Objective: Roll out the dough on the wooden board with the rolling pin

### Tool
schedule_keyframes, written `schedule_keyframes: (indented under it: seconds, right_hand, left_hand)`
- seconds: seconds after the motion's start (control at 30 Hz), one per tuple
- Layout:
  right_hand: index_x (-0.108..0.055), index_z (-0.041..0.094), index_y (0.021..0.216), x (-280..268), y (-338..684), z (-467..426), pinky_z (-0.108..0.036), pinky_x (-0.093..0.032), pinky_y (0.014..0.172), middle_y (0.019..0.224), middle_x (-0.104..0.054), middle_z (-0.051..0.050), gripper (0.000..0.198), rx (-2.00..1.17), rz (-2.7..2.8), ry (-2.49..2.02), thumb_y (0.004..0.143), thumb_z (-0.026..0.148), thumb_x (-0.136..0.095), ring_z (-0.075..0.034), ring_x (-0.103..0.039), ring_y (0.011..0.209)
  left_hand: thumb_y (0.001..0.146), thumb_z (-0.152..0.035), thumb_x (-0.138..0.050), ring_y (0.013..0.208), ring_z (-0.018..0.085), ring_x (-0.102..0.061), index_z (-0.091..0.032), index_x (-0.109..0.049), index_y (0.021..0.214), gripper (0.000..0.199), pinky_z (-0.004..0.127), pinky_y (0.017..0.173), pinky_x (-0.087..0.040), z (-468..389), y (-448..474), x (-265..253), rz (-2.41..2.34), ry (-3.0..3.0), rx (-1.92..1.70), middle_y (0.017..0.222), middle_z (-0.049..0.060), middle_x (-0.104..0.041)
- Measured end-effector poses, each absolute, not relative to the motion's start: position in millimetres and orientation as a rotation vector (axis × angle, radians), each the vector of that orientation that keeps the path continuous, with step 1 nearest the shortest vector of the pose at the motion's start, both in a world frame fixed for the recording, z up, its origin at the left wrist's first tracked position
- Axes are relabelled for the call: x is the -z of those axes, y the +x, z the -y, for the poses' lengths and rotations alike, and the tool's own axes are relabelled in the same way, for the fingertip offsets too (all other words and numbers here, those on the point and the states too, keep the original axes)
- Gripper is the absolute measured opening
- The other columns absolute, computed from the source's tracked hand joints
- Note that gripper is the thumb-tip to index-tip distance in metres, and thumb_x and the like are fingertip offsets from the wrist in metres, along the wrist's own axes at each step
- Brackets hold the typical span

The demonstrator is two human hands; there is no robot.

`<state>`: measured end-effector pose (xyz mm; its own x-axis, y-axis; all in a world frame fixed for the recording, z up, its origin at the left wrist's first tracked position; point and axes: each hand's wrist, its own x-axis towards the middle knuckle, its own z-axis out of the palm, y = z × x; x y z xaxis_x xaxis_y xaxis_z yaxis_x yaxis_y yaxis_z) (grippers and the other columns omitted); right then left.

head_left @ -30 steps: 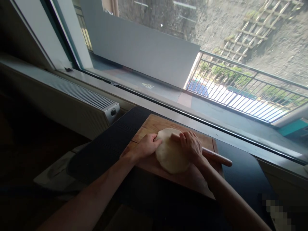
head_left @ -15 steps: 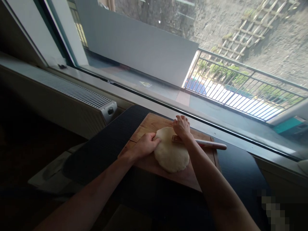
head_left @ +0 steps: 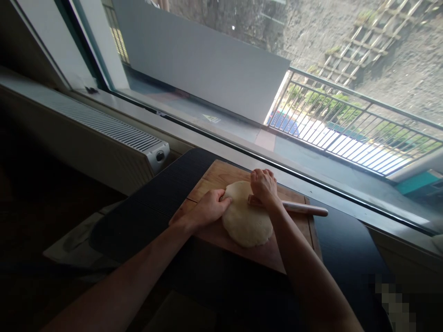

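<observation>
A round, flat sheet of dough lies on a wooden cutting board. My left hand pinches the dough's left edge, thumb on top and fingers partly hidden. Across the upper right part of the dough runs a slim rolling pin, its right end reaching past the board. My right hand is over the pin, fingers curled at the far side, with the heel of the hand and the wrist covering the pin's middle. The contact under that palm is hidden.
The board rests on a dark table with rounded corners, against a window sill. A white radiator stands to the left. Beyond the glass are a balcony railing and a rough slope. A pale seat-like shape sits low at left.
My right hand's fingers have curled in from a looser spread, and the hand has shifted slightly. My left hand keeps its place at the dough's edge. The whole view has moved a little.
</observation>
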<state>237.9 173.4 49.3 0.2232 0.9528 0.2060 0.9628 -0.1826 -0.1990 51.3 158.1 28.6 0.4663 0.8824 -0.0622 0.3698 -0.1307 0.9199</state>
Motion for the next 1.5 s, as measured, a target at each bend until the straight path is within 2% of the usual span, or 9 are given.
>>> schedule_keyframes:
  seconds: [0.13,0.37,0.63,0.77,0.93,1.03,1.23,1.37,1.5]
  right_hand:
    - [-0.057,0.020,0.111,-52.1,234.8,-167.5,-0.040,-0.034,0.095,0.118,-0.055,-0.010,0.040,0.006,1.795,-2.213,0.094,0.035,-0.023,-0.024,-0.040,0.118]
    - [-0.052,0.028,0.121,-30.8,222.3,-51.0,-0.042,-0.023,0.105,0.136,-0.042,-0.002,0.036,0.227,2.020,-2.022,0.093,0.037,-0.031,-0.024,-0.018,0.135]
    - [-0.055,0.020,0.112,-48.4,245.8,-193.1,-0.043,-0.031,0.099,0.129,-0.046,-0.011,0.040,0.100,1.749,-2.219,0.094,0.038,-0.024,-0.026,-0.029,0.128]
    - [-0.050,0.021,0.120,-41.4,237.8,-149.9,-0.040,-0.032,0.099,0.130,-0.047,-0.009,0.042,0.090,1.839,-2.149,0.095,0.039,-0.021,-0.024,-0.030,0.128]
    - [-0.045,0.024,0.128,-28.2,220.0,-67.1,-0.041,-0.020,0.107,0.140,-0.038,-0.003,0.041,0.275,2.031,-2.008,0.094,0.039,-0.028,-0.023,-0.016,0.136]
    - [-0.044,0.023,0.128,-31.7,226.5,-99.1,-0.042,-0.018,0.108,0.139,-0.039,-0.005,0.042,0.297,1.970,-2.022,0.094,0.039,-0.025,-0.023,-0.015,0.136]
    - [-0.043,0.018,0.129,-48.3,252.0,-202.0,-0.049,-0.028,0.101,0.136,-0.040,-0.012,0.047,-0.026,1.711,-2.250,0.094,0.040,-0.021,-0.028,-0.028,0.130]
    - [-0.038,0.019,0.133,-40.0,231.6,-147.4,-0.045,-0.027,0.103,0.140,-0.037,-0.009,0.049,0.011,1.859,-2.129,0.094,0.042,-0.021,-0.026,-0.024,0.133]
    - [-0.040,0.023,0.133,-29.9,205.7,-81.4,-0.042,-0.016,0.109,0.142,-0.036,-0.002,0.044,0.198,2.084,-1.974,0.094,0.039,-0.027,-0.022,-0.013,0.137]
  left_hand:
    - [0.076,-0.038,-0.050,0.069,0.018,-0.057,-0.014,-0.063,0.081,0.028,0.024,0.055,-0.039,-157.7,51.8,-27.8,-1.098,1.726,-0.659,0.074,0.002,-0.065]
    - [0.077,-0.039,-0.050,0.063,0.015,-0.055,-0.015,-0.062,0.079,0.026,0.023,0.053,-0.038,-158.0,52.6,-27.5,-1.087,1.717,-0.645,0.070,0.001,-0.064]
    - [0.077,-0.036,-0.051,0.063,0.014,-0.054,-0.015,-0.063,0.079,0.024,0.022,0.053,-0.037,-157.5,52.8,-31.2,-1.085,1.707,-0.657,0.070,0.000,-0.063]
    - [0.077,-0.035,-0.051,0.063,0.014,-0.054,-0.015,-0.063,0.079,0.023,0.022,0.054,-0.037,-156.5,52.9,-29.4,-1.093,1.719,-0.669,0.070,0.000,-0.063]
    - [0.078,-0.036,-0.050,0.064,0.015,-0.055,-0.015,-0.062,0.081,0.025,0.022,0.053,-0.038,-158.4,54.2,-26.1,-1.100,1.710,-0.658,0.071,0.001,-0.064]
    - [0.076,-0.033,-0.052,0.070,0.017,-0.058,-0.015,-0.063,0.088,0.024,0.023,0.058,-0.041,-159.2,54.9,-26.7,-1.073,1.691,-0.681,0.077,0.002,-0.066]
    - [0.077,-0.033,-0.050,0.077,0.020,-0.061,-0.014,-0.063,0.095,0.028,0.024,0.061,-0.043,-157.1,53.8,-28.4,-1.014,1.681,-0.701,0.086,0.004,-0.068]
    - [0.078,-0.033,-0.049,0.074,0.018,-0.060,-0.015,-0.063,0.095,0.028,0.024,0.061,-0.043,-156.8,52.4,-28.0,-0.997,1.695,-0.722,0.082,0.003,-0.068]
    - [0.078,-0.032,-0.048,0.075,0.018,-0.060,-0.016,-0.063,0.091,0.026,0.024,0.062,-0.043,-157.0,52.1,-28.3,-1.010,1.714,-0.705,0.080,0.002,-0.067]
